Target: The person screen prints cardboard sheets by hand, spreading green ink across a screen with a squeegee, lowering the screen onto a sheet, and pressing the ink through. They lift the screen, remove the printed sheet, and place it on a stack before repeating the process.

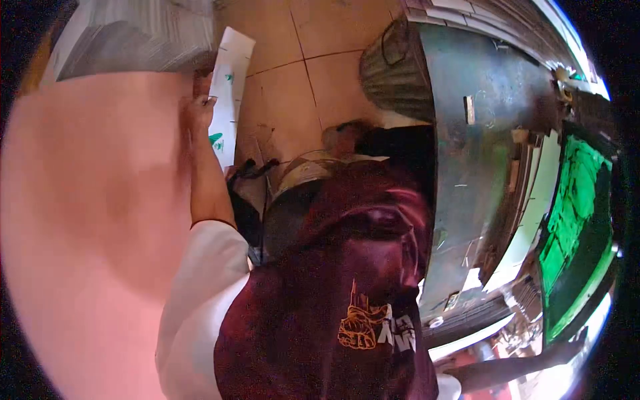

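Observation:
A long white card [230,100] with green printed marks and short dark lines along its edges is pinched at its left edge by my left hand [202,110]. It hangs over the floor, beside a stack of sheets. My right arm stretches to the far right, where my right hand [575,348] is dark and small near the frame of a green-inked screen [577,207]. Its fingers cannot be made out. A pile of white and brown cards [523,213] lies on the dark table near the screen.
A large stack of sheets [140,40] stands at upper left, above a pink surface [93,187]. The dark metal table [467,167] is on my right, with a small wooden block [469,110] on it. A grey-green bag or bin [393,73] stands on the tiled floor [280,40].

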`<state>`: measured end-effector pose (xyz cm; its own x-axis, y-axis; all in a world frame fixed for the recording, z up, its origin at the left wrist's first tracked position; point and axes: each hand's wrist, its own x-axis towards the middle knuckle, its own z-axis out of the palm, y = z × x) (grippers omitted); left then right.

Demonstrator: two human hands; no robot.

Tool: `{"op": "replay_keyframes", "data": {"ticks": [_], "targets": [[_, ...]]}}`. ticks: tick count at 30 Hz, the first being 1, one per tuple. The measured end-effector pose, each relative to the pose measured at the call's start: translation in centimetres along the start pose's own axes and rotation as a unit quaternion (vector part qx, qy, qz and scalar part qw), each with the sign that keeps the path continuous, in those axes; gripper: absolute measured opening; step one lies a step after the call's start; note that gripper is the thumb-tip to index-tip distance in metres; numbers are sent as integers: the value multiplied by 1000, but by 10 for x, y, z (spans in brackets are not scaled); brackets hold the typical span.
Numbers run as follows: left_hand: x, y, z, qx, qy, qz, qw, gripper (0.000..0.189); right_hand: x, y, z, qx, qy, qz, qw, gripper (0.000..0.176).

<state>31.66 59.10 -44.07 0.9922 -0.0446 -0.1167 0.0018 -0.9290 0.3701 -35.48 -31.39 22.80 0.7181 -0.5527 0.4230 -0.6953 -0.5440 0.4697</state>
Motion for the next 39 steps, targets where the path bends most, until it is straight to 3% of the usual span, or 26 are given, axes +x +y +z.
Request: {"op": "replay_keyframes", "data": {"ticks": [2,3,5,8,11,12,14,18,21,24,25,27,30,32,34,36,39], "targets": [[11,-25,37,-194,-6,-58,979,32,0,-5,-7,-56,34,-49,997,45],[9,-16,32,-192,-14,-54,980,32,-1,-7,-9,-86,30,-41,995,45],[-9,0,23,36,13,-8,999,30,-1,-14,-12,-135,25,-35,990,44],[-26,3,25,102,-25,-42,994,34,0,-24,-15,-210,25,-56,976,44],[-33,-10,44,135,-85,-66,985,33,-8,-43,-18,-167,-1,61,984,46],[-38,-13,45,162,-121,-69,977,29,-7,-41,-22,-162,-8,66,985,45],[-55,-19,52,163,-100,-37,981,29,-5,-38,-20,-154,-7,51,987,44],[-81,-35,69,149,-144,-131,969,31,-3,-32,-24,-143,-8,38,989,43],[-92,-58,80,151,-97,-123,976,35,-5,-29,-23,-129,-9,32,991,42],[-84,-33,67,131,-39,-126,983,51,-10,-29,-24,-108,-3,29,994,41],[-80,-29,66,127,-15,-125,984,47,-15,-30,-27,-104,1,29,994,41],[-72,-7,48,86,107,-67,988,40,-18,-32,-24,-66,6,28,997,41],[-46,73,-2,-52,310,134,940,31,-23,-34,-18,28,31,25,999,40],[-29,152,-46,-131,372,190,899,25,-26,-60,-26,96,65,23,993,40],[-24,242,-81,-174,370,129,904,25,-20,-104,-33,183,111,26,977,40],[-56,379,-132,-294,308,119,897,24,-18,-135,-35,298,163,61,939,46],[-93,530,-177,-382,182,324,846,22,-13,-167,-46,305,165,109,932,81]]}}
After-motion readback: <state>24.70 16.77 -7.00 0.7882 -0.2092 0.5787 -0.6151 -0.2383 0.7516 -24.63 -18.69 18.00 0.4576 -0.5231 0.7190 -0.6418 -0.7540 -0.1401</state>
